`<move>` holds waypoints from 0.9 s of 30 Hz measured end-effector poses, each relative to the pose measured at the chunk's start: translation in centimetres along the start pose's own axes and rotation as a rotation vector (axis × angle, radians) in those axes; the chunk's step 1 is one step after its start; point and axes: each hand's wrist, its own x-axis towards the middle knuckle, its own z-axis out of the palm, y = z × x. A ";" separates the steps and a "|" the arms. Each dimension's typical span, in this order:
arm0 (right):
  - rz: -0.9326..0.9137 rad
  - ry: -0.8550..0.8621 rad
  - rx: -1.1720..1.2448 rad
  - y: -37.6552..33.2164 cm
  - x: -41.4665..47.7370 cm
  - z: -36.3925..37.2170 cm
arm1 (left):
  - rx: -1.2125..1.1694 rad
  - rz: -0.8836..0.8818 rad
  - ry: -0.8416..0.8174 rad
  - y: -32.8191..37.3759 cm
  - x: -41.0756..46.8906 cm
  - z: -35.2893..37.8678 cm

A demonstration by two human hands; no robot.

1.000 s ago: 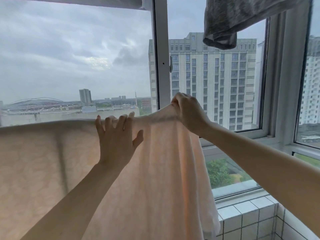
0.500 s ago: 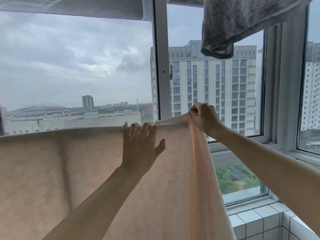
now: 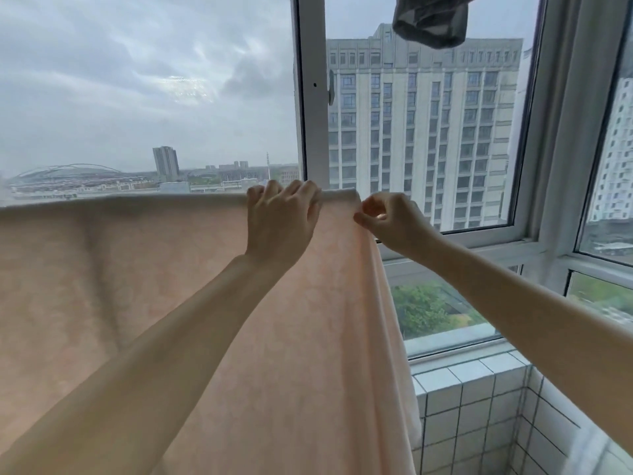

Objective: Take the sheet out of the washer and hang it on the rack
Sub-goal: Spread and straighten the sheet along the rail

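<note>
A pale peach sheet (image 3: pixel 144 282) hangs draped over a horizontal bar that it hides, its top fold running level across the view from the left edge to the middle. My left hand (image 3: pixel 279 222) has its fingers curled over the top fold near the sheet's right end. My right hand (image 3: pixel 390 219) pinches the sheet's right edge just below the top corner. The washer is out of view.
A large window with a white frame (image 3: pixel 310 97) stands right behind the sheet. A grey garment (image 3: pixel 431 20) hangs overhead at the upper right. A white tiled ledge (image 3: pixel 472 389) sits below the window at the lower right.
My left hand slid right along the top fold and curled its fingers over it. My right hand moved right and now pinches the sheet's side edge.
</note>
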 end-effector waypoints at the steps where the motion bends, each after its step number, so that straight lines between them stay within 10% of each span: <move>1: -0.004 0.004 -0.015 0.1 -0.1 0.2 | -0.038 -0.009 0.013 0.0 0.1 0.0; 17: 0.106 0.254 0.102 -1.4 5.8 -2.0 | -0.217 -0.276 0.002 -1.7 5.3 -2.0; 27: 0.171 -0.113 0.204 -0.3 5.6 1.7 | -0.241 -0.261 -0.295 -5.9 5.5 -2.3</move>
